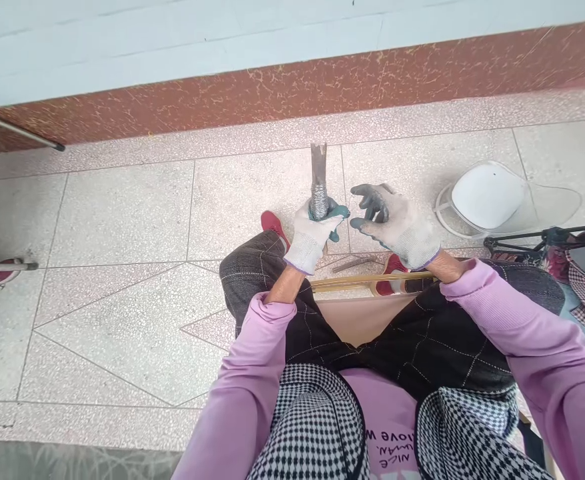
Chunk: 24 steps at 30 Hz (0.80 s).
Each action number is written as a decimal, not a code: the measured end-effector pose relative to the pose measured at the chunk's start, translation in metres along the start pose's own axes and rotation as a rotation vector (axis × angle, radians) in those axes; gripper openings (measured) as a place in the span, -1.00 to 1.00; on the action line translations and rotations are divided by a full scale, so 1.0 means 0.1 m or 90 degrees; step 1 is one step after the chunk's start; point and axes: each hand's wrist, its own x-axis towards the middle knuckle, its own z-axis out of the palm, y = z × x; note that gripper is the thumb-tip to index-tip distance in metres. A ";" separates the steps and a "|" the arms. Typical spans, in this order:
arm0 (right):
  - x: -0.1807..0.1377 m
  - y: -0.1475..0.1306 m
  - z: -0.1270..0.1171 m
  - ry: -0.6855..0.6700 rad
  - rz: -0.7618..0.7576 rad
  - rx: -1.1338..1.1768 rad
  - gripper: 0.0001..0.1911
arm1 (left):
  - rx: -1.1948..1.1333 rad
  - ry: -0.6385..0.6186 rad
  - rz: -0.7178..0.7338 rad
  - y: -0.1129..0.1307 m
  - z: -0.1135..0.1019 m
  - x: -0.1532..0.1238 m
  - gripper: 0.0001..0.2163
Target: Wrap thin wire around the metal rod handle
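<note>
My left hand (313, 233), in a white glove with dark green fingertips, is shut around a grey rod (318, 175) wound with thin silver wire near the grip; the rod stands upright over my knees. My right hand (397, 223), gloved the same way, hovers just right of the rod with its fingers curled and pinched together. A fine wire seems to run between the rod and those fingers, but it is too thin to be sure. I am seated, with dark trousers and lilac sleeves in view.
A clear face shield with a white insert (492, 197) lies on the terrazzo floor at the right. A wooden frame edge (367, 280) crosses under my wrists. Checked fabric and a dark bar (547, 235) sit at far right. Metal rods (17, 128) poke in at left.
</note>
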 end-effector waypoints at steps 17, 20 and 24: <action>-0.01 -0.07 -0.34 -0.101 0.144 0.299 -0.70 | -0.069 -0.044 -0.008 0.04 0.06 -0.09 -0.75; -0.02 -0.04 -0.37 -0.130 0.118 0.236 -0.72 | -0.137 -0.020 -0.010 0.06 0.02 -0.07 -0.67; -0.04 0.00 -0.42 -0.147 0.123 0.064 -0.71 | -0.153 -0.022 0.000 0.08 0.00 -0.05 -0.64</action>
